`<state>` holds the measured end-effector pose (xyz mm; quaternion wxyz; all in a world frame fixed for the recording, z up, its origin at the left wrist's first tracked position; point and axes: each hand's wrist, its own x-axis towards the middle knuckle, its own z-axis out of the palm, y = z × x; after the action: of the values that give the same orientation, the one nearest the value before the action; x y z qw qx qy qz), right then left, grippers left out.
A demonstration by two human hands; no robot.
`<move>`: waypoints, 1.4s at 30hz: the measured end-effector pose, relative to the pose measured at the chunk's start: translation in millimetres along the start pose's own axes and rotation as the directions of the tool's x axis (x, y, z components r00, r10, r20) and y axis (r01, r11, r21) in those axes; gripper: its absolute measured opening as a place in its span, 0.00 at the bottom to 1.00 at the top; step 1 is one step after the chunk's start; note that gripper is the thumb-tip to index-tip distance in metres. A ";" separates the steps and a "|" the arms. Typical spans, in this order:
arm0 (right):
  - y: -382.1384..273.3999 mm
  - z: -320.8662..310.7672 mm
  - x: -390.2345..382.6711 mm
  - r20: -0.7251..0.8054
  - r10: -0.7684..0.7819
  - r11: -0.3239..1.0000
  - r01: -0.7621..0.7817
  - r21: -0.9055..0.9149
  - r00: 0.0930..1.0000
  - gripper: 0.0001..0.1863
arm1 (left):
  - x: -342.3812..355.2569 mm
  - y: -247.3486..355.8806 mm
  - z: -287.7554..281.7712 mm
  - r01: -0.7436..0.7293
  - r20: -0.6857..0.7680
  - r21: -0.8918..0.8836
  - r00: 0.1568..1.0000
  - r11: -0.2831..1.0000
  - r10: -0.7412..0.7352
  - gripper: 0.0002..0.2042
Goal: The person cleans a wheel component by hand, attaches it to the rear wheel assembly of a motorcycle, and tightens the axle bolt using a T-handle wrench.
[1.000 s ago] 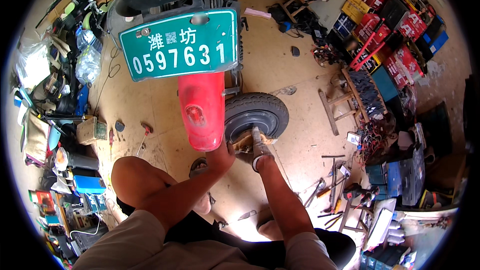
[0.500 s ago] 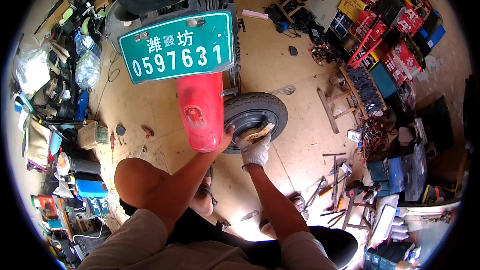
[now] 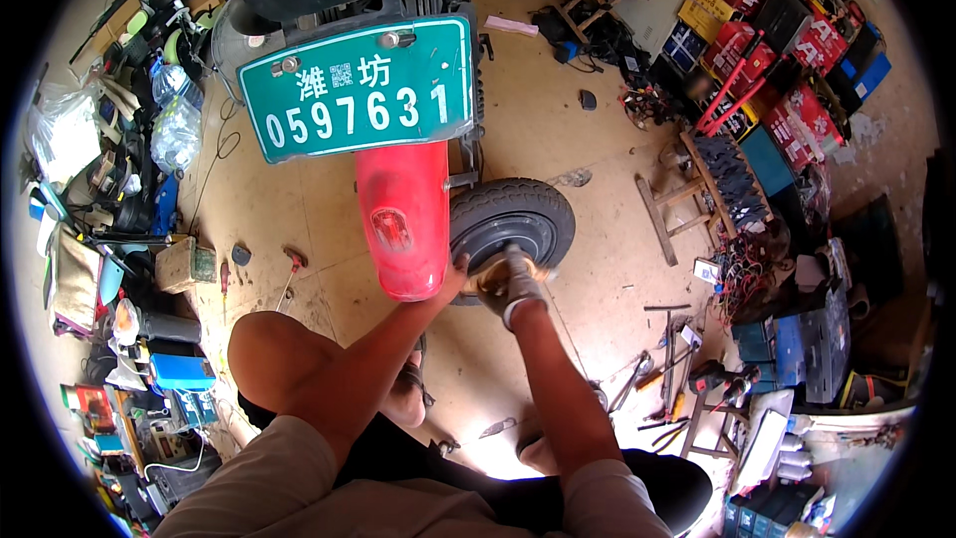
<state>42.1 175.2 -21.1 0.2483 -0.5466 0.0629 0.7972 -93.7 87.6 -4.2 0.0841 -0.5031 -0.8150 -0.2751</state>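
Observation:
A black-tyred wheel with a dark hub lies tilted beside the red rear fender of a vehicle with a green number plate. My right hand, in a whitish work glove, is over the lower part of the wheel, closed on a curved tan-brown piece whose kind I cannot make out. That hand is smeared by motion. Bare, my left hand reaches in between the fender and the tyre, next to the tan-brown piece. Its fingers are partly hidden, and what they grip does not show.
Several wrenches and pliers lie on the floor at right, near a power drill. A wooden stool stands farther right, before stacked red battery boxes. A red-handled tool lies left. Parts and bags crowd the left side.
My gloved right hand has turned and shifted slightly right, its fingers now pointing up toward the hub. The tan-brown piece has turned with it and sits lower. My left hand stays about where it was.

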 end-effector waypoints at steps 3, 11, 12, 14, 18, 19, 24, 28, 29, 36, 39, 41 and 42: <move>1.2 -8.8 -4.4 0.096 -0.289 0.871 0.304 -0.386 0.952 0.25 | 1.2 -0.5 -3.8 -0.009 0.006 0.061 1.000 0.998 0.009 0.37; -24.3 -5.6 -43.9 0.140 -0.322 0.345 0.254 -0.904 0.936 0.41 | 3.0 -1.4 -10.0 0.030 0.006 0.051 1.000 0.998 -0.030 0.30; -44.1 -15.7 -34.2 0.238 -0.306 0.050 0.265 -0.963 0.922 0.43 | 3.7 3.6 -12.3 -0.012 -0.039 0.091 0.999 0.996 0.016 0.28; -75.5 0.9 -71.0 0.301 -0.219 -0.440 0.181 -0.879 0.928 0.46 | -0.7 2.0 -22.4 -0.014 -0.060 0.144 0.998 0.989 0.023 0.22; -118.2 21.9 -76.1 0.603 -0.552 -0.533 0.312 -0.786 0.575 0.52 | 8.4 14.8 -26.8 -0.026 -0.151 0.096 0.988 0.995 0.041 0.12; -120.2 30.5 -80.7 0.705 -0.622 -0.611 0.351 -0.709 0.340 0.53 | 9.3 13.5 -26.1 -0.030 -0.179 0.090 0.983 0.996 0.046 0.11; -125.8 65.5 -54.6 0.893 -0.336 -0.802 0.407 -0.438 0.299 0.59 | 5.1 2.1 -19.6 0.046 0.042 0.079 0.998 0.996 -0.050 0.16; -118.6 82.6 -97.8 0.803 -0.262 -0.863 0.242 -0.443 0.536 0.55 | -3.3 -12.6 -29.6 0.035 0.101 -0.083 0.995 0.996 -0.026 0.19; -119.4 79.9 -111.6 0.771 -0.232 -0.889 0.192 -0.415 0.593 0.54 | -4.5 -14.9 -30.6 0.021 0.118 -0.178 0.993 0.984 0.000 0.20; -110.2 66.4 -156.2 0.823 -0.014 -0.873 0.394 -0.287 0.567 0.38 | -72.3 -56.6 -15.9 0.140 0.247 -0.236 0.966 0.962 -0.080 0.24; -85.5 75.5 -167.6 0.832 -0.034 -0.885 0.370 -0.282 0.553 0.34 | -84.9 -60.8 -47.7 0.227 0.359 -0.140 0.919 0.964 -0.164 0.23; -74.7 70.3 -158.1 0.863 -0.047 -0.916 0.322 -0.238 0.503 0.33 | -89.2 -52.0 -86.7 0.209 0.457 -0.098 0.878 0.973 -0.143 0.22; -72.8 70.8 -154.7 0.877 -0.045 -0.927 0.307 -0.215 0.479 0.33 | -89.0 -47.2 -104.6 0.166 0.500 -0.066 0.859 0.984 -0.111 0.21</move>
<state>59.6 214.2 159.0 -0.0099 -0.2739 -0.9555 0.1090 -106.5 -53.3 29.0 -0.1741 -0.5004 -0.8275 -0.1858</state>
